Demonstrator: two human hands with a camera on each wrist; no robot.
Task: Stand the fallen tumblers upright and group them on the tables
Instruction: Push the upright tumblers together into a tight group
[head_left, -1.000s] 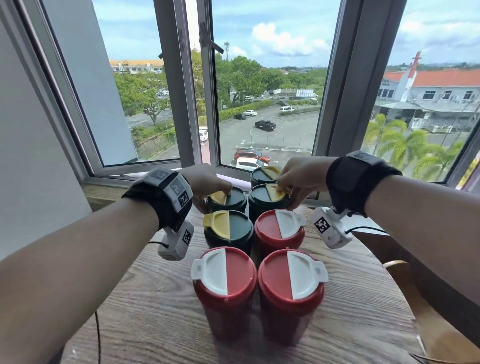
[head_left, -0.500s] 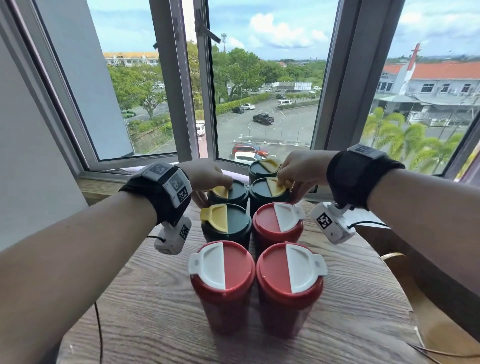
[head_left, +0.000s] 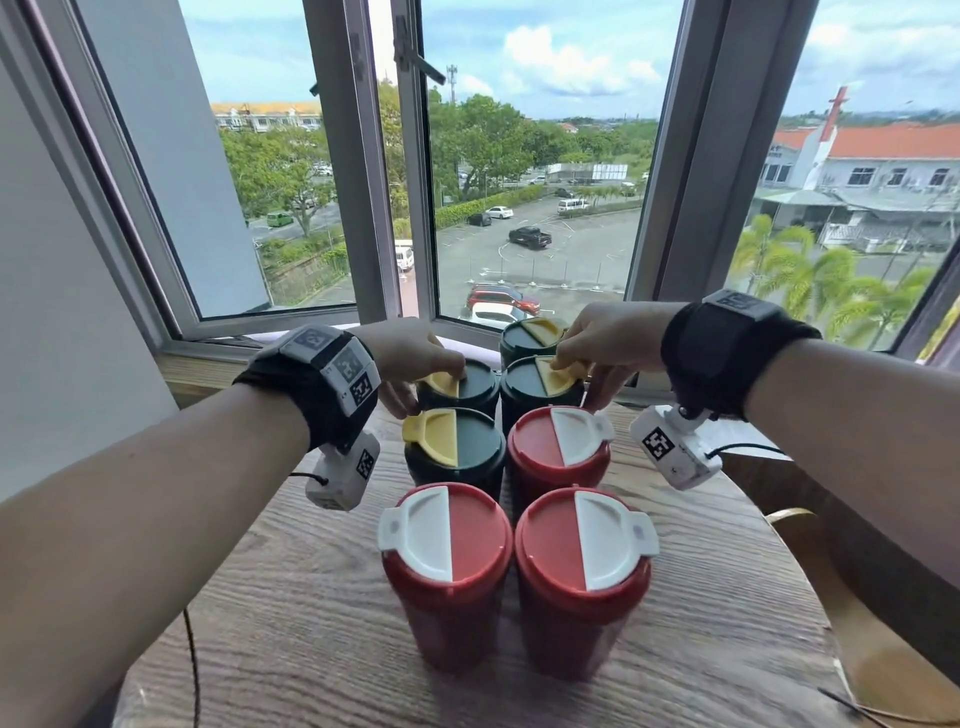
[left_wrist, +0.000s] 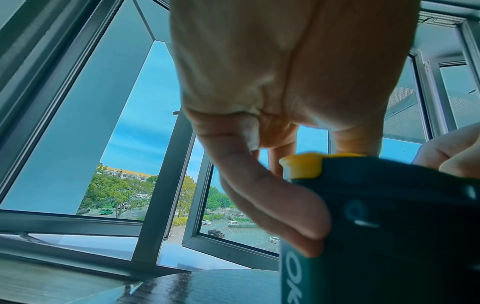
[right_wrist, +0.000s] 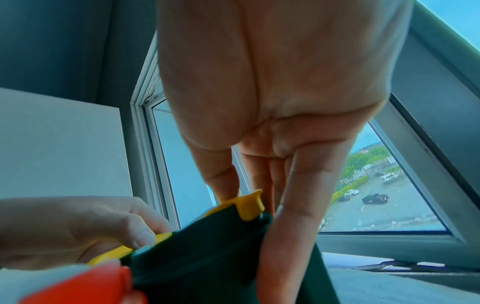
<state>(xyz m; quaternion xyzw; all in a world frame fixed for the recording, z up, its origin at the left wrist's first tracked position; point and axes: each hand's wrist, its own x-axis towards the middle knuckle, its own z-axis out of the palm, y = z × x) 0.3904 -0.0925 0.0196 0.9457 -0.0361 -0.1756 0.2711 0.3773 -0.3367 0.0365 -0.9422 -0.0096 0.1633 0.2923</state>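
Several tumblers stand upright in two columns on the wooden table (head_left: 322, 613). Nearest are two red ones with white lid flaps (head_left: 447, 545) (head_left: 582, 551), then a dark green one with a yellow flap (head_left: 457, 447) beside a third red one (head_left: 558, 444). Behind them my left hand (head_left: 415, 364) grips the rim of a green tumbler (head_left: 467, 387) (left_wrist: 389, 216), thumb on its side. My right hand (head_left: 597, 345) grips the neighbouring green tumbler (head_left: 535, 384) (right_wrist: 207, 246) by its lid. One more green tumbler (head_left: 527, 335) stands at the back.
A window sill (head_left: 208, 364) and open window frames (head_left: 384, 182) run right behind the tumblers. A wooden chair back (head_left: 852, 597) stands off the table's right edge. A thin cable (head_left: 192, 670) hangs at the table's near left.
Both hands stay on the same two green tumblers; hardly anything has shifted apart from a small upward tilt of the head view.
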